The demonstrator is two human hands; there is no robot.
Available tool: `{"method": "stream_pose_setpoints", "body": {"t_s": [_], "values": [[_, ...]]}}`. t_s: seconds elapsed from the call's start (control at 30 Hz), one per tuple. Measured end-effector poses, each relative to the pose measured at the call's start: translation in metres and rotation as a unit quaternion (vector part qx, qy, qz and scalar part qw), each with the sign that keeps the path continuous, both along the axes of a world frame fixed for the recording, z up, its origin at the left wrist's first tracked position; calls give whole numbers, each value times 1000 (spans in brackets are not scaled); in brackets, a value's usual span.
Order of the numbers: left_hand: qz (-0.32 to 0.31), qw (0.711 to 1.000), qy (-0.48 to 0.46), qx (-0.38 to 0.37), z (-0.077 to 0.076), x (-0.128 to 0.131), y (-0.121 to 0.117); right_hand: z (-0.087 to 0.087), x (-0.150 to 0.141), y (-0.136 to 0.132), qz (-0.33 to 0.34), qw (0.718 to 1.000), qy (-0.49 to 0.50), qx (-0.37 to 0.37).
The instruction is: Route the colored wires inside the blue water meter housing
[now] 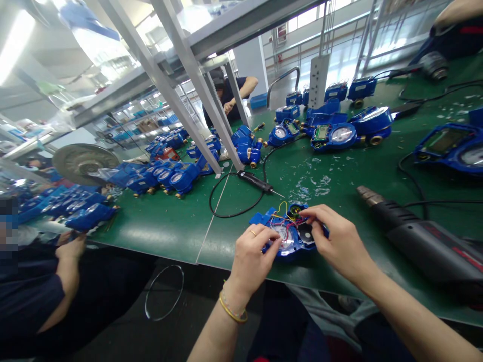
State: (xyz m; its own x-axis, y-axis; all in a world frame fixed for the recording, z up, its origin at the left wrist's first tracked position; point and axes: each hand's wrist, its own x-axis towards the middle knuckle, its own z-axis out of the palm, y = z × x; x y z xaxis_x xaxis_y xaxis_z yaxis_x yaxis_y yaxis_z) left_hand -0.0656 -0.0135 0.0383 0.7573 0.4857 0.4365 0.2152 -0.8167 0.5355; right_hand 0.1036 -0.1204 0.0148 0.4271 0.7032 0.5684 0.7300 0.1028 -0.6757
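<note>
An opened blue water meter (290,253) lies on the green bench between my hands, with red, white and yellow wires (289,229) loose over its dial. Its round compartment (295,211) shows green and yellow parts. My left hand (253,257) is at the meter's left side, thumb and fingertips closed near the wires; what they pinch is hidden. At the upper right of the meter, my right hand (337,240) has its fingertips drawn together by the round compartment. Anything between them is too small to make out.
A black electric screwdriver (256,182) with a looped cable lies beyond the meter. A heat gun (418,236) rests at right. More blue meters (334,133) stand behind, beside plastic scraps. Metal posts (196,85) rise from the bench. Co-workers sit left and across.
</note>
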Motion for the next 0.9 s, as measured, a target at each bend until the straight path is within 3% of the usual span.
{"method": "stream_pose_setpoints", "body": {"t_s": [0.23, 0.43, 0.63, 0.9], "values": [[21, 998, 15, -59, 6, -3, 1, -10, 3, 10, 57, 993, -20, -97], [72, 993, 19, -94, 1, -6, 8, -13, 7, 7, 59, 994, 13, -92], [68, 992, 13, -104, -2, -1, 10, -12, 7, 6, 66, 994, 10, -92], [92, 987, 0, -135, -4, -2, 8, -8, 16, 0, 150, 985, -5, -80]]}}
